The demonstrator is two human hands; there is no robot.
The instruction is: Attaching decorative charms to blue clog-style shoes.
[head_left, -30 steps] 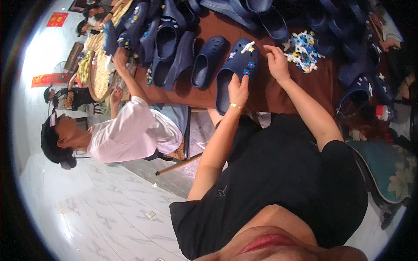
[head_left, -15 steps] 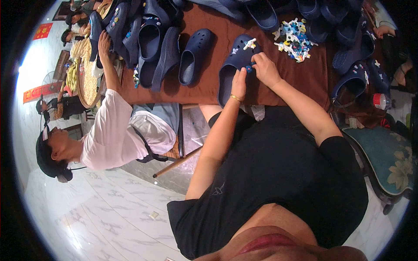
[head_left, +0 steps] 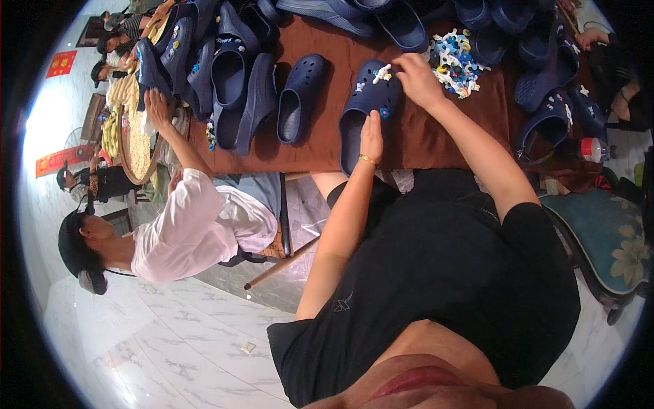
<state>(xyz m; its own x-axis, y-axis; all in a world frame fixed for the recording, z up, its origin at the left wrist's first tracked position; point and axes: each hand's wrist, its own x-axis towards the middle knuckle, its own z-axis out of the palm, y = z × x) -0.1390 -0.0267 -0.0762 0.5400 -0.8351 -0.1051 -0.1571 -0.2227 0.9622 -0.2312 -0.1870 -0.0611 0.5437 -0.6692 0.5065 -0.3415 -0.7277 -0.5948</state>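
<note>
A navy clog (head_left: 352, 119) lies on the table in front of me, toe pointing away. On its upper sit a blue flower charm (head_left: 384, 113), a white charm (head_left: 383, 74) and a small pale charm (head_left: 359, 87). My left hand (head_left: 370, 144) holds the clog at its opening, fingers pointing toward the toe. Beside the toe, my right hand (head_left: 417, 82) is raised off the flower charm, its fingers loosely bent and apart, with nothing visible in them. Just past it lies a heap of white, blue and yellow charms (head_left: 458, 65).
A brown cloth (head_left: 317, 153) covers the table. One plain clog (head_left: 300, 99) lies to the left, with several piled clogs (head_left: 231, 75) beyond. A co-worker (head_left: 184, 225) sits at my left, hand on a clog. More clogs (head_left: 548, 123) and a bottle (head_left: 594, 150) are at right.
My right hand has left the blue flower charm and moved away from me toward the toe. The flower charm now shows fully on the clog. My left hand stays on the clog.
</note>
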